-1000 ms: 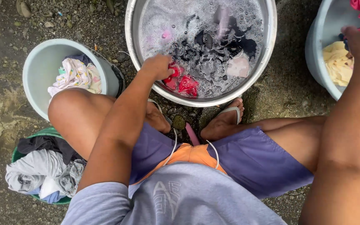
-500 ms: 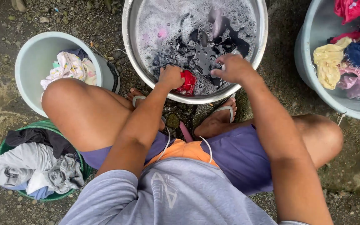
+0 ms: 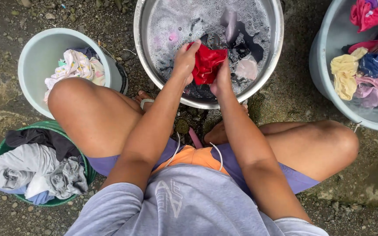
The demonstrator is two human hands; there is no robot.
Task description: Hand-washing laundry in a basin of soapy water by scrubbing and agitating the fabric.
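Two hands (image 3: 204, 70), red cloth (image 3: 207, 63), soapy basin (image 3: 276, 48)

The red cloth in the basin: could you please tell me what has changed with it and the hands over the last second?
The right hand came from the right tub to the basin and took hold of the red cloth. Both hands, left hand included, lifted it out of the suds. The pail and the green basket stayed put.
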